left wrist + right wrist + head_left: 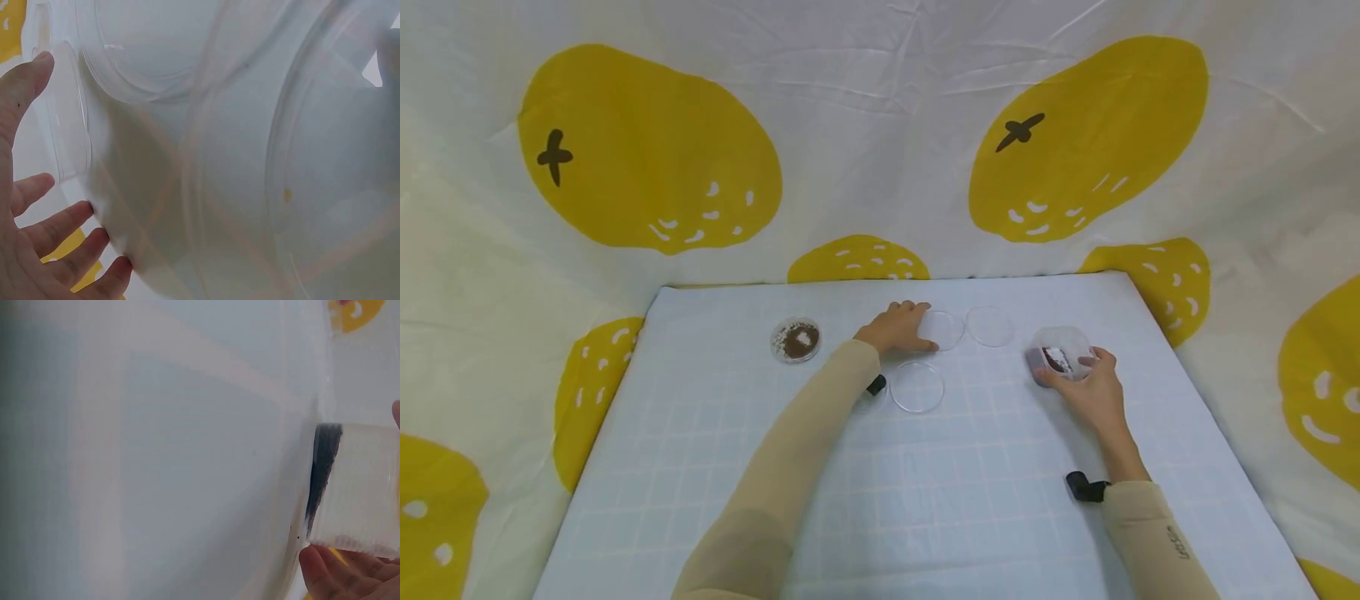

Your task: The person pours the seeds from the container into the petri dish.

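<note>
One clear tub (pixel 1060 337) sits pinched in my right grip (pixel 1093 387); left of it, my spread left grip (pixel 897 327) is at a dish (pixel 943 331).

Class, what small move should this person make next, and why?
Probably slide the clear petri dish toward the plastic tub with the left hand. That hand is spread at the dish's rim, while the right hand holds the tub of brown material. The leftmost dish contains similar brown material; the clear one shows none.
</note>
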A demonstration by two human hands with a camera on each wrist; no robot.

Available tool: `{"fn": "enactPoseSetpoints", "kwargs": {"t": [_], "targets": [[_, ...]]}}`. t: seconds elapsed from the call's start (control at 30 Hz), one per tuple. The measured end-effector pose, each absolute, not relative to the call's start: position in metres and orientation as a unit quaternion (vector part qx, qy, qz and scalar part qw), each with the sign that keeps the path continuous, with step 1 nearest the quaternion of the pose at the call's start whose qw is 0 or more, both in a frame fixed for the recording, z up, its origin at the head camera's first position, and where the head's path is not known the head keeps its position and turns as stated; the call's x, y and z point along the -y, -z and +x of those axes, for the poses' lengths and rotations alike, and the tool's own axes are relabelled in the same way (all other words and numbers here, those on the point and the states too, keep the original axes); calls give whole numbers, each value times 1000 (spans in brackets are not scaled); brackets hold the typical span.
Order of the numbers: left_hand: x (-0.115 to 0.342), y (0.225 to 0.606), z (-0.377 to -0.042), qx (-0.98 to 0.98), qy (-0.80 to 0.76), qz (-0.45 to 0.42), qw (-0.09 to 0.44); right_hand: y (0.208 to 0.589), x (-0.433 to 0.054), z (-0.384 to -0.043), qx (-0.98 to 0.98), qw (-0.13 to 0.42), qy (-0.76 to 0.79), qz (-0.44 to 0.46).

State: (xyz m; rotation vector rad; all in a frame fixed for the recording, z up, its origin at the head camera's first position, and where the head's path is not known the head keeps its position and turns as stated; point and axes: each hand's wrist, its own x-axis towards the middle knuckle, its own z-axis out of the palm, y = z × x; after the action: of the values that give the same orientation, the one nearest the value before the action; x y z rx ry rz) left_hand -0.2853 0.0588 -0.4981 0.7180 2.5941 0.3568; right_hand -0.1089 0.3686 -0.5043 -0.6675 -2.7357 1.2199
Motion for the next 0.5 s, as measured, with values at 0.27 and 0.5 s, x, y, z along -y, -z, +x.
{"fn": "enactPoseSetpoints", "kwargs": {"t": [0.27, 0.5], "targets": [[-57, 497, -282, -936, -133, 255, 204, 507, -373, -105, 888, 30, -414, -197], [-55, 497, -279, -934, -165, 254, 191, 510, -377, -103, 882, 25, -434, -181]]}}
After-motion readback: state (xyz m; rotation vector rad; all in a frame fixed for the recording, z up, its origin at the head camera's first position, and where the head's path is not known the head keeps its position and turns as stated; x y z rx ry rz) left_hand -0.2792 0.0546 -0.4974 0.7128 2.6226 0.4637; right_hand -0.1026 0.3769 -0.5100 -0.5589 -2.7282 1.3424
